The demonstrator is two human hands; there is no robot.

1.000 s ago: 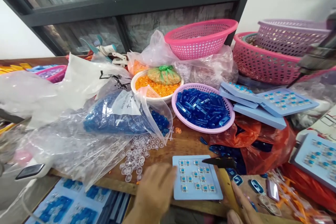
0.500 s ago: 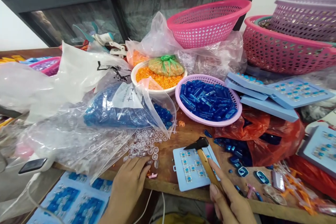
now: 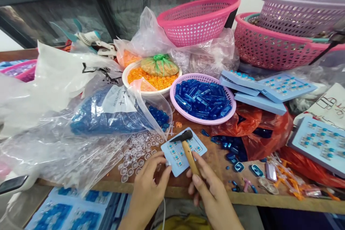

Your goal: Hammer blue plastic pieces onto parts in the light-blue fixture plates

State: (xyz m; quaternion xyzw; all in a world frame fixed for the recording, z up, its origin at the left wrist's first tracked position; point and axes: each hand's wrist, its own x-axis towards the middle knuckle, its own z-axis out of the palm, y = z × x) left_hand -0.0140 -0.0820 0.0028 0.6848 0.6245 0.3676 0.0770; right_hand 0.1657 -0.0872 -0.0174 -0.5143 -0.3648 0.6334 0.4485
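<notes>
Two hands low in the frame, center. Right hand (image 3: 208,185) has its fingers wrapped round the wooden handle of a hammer (image 3: 189,154); black head lies over the pale blue tray (image 3: 177,171), which sits tilted at lower center, near the front of the desk (image 3: 219,167). Left hand (image 3: 149,178): fingers curled, thumb and forefinger at the tray's left edge; from here, can't tell if they pinch it. Clear rings (image 3: 134,165) just beside, left. Lilac basket (image 3: 174,102) of blue pieces (image 3: 203,99) behind, center right.
</notes>
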